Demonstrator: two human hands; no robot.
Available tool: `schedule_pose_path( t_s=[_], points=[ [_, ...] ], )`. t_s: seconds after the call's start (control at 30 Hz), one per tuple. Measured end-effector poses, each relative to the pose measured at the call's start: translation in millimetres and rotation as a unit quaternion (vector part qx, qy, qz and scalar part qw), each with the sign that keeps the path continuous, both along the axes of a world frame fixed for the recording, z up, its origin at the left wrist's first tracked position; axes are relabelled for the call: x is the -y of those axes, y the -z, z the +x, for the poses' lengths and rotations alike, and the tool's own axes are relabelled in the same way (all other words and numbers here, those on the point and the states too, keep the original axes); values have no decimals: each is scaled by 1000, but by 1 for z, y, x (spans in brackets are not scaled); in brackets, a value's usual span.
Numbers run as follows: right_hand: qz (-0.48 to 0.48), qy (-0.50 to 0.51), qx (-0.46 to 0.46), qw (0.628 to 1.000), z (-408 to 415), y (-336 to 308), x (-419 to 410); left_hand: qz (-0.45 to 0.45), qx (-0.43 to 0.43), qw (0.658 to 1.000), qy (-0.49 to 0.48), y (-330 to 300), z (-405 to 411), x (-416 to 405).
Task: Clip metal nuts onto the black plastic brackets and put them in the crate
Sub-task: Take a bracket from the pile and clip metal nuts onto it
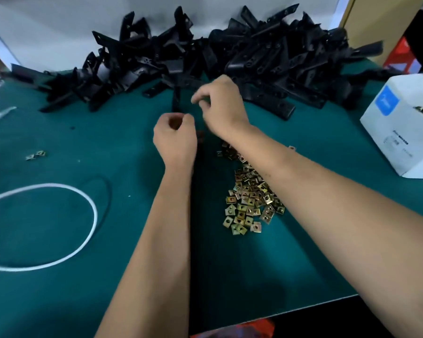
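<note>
A blurred black plastic bracket (176,101) stands upright between my hands above the green mat. My left hand (175,137) grips its lower part with curled fingers. My right hand (221,108) is just to the right and higher, and its fingertips pinch at the bracket's upper part. Any nut between those fingers is hidden. A pile of brass-coloured metal nuts (249,201) lies on the mat, partly under my right forearm. A big heap of black brackets (254,57) fills the back of the table. No crate is in view.
An open white box (401,125) holding more nuts stands at the right edge. A white cord loop (93,215) lies front left, with two loose nuts (36,154) beyond it. The green mat (83,142) ends at the front edge near my right elbow.
</note>
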State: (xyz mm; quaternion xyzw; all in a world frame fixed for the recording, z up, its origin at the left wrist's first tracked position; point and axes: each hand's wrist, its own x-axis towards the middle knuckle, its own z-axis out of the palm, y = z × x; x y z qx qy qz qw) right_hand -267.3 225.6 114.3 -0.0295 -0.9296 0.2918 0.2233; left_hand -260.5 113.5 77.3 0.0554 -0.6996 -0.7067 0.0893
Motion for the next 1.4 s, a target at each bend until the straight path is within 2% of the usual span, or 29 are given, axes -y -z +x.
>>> schedule_pose_path(
  t_s=[0.07, 0.13, 0.2, 0.27, 0.4, 0.43, 0.53, 0.6, 0.77, 0.93, 1.0, 1.1, 1.23, 1.4],
  points=[
    [-59, -46, -77, 994, 15, -9, 5, 154, 59, 979, 120, -5, 0, 0],
    [-48, -74, -110, 990, 30, -14, 7, 258, 90, 934, 230, -10, 2, 3],
    [-17, -103, -101, 989, 45, -15, 2, 362, 100, 886, 271, -12, 1, 9],
    [-1, -138, -94, 986, 56, -12, -8, 454, 110, 849, 246, -16, -2, 17],
    [-65, -185, -5, 981, 75, 0, -32, 443, 118, 879, 132, -18, -7, 29],
    [-61, -192, 33, 979, 79, 3, -40, 454, 129, 872, 131, -17, -8, 32],
    [-23, -226, 147, 963, 86, 7, -59, 521, 152, 824, 164, -13, -6, 39],
    [-20, -234, 189, 954, 87, 6, -69, 544, 152, 805, 179, -11, -5, 38],
    [48, -215, 246, 944, 88, 6, -78, 532, 165, 817, 149, -10, -4, 29],
    [34, -226, 232, 945, 86, 8, -72, 464, 159, 855, 169, -9, -3, 27],
    [-9, -213, 187, 959, 85, 10, -69, 404, 148, 879, 203, -9, -1, 27],
    [-140, -162, 96, 972, 82, 14, -67, 311, 129, 902, 270, -9, 4, 27],
    [-320, -115, 32, 940, 79, 18, -65, 243, 128, 885, 377, -12, 13, 27],
    [-420, -109, 31, 900, 81, 18, -61, 239, 139, 875, 397, -12, 18, 27]
  ],
)
